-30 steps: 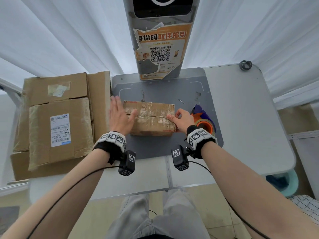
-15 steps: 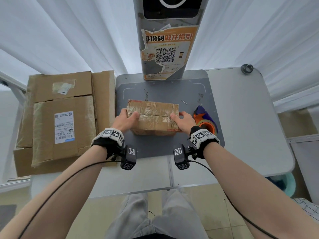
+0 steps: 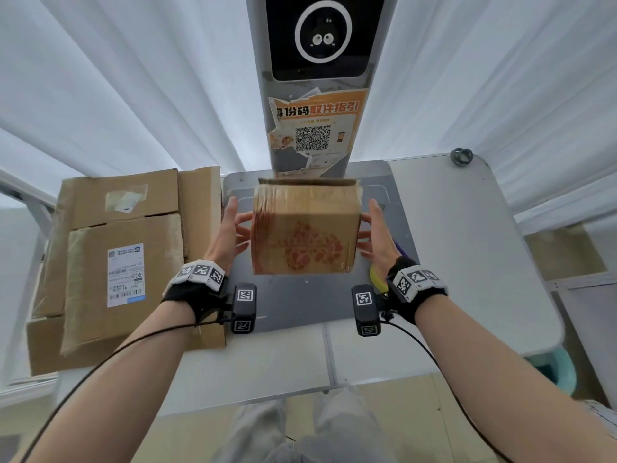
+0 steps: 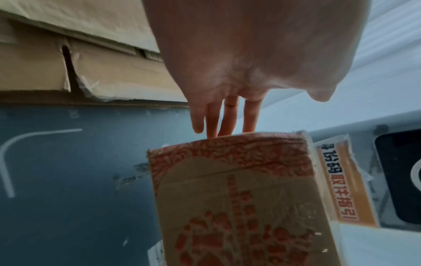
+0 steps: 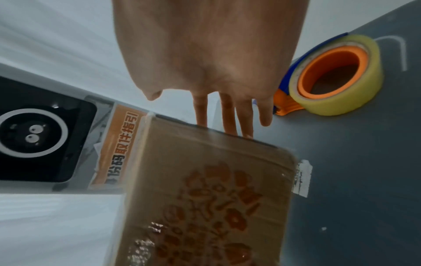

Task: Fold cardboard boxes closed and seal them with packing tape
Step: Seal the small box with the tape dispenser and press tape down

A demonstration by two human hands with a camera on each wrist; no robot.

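A small taped cardboard box (image 3: 305,228) with a red printed pattern is held up above the grey mat (image 3: 300,305), printed face toward me. My left hand (image 3: 235,228) presses its left side with straight fingers. My right hand (image 3: 379,235) presses its right side the same way. In the left wrist view the left hand's fingers (image 4: 225,118) reach behind the box (image 4: 239,207). In the right wrist view the right hand's fingers (image 5: 227,115) touch the far edge of the box (image 5: 205,198). A yellow tape roll in an orange and blue dispenser (image 5: 337,75) lies on the mat to the right.
A stack of larger cardboard boxes (image 3: 123,262) fills the table's left side. A grey kiosk pillar (image 3: 317,78) with a screen and an orange QR poster stands behind the mat. The white table (image 3: 467,262) extends to the right, with a small dark ring (image 3: 461,157) at its far corner.
The box has left the mat and been tipped up, so its printed face shows. Both hands rose with it, fingers now straight along its sides.
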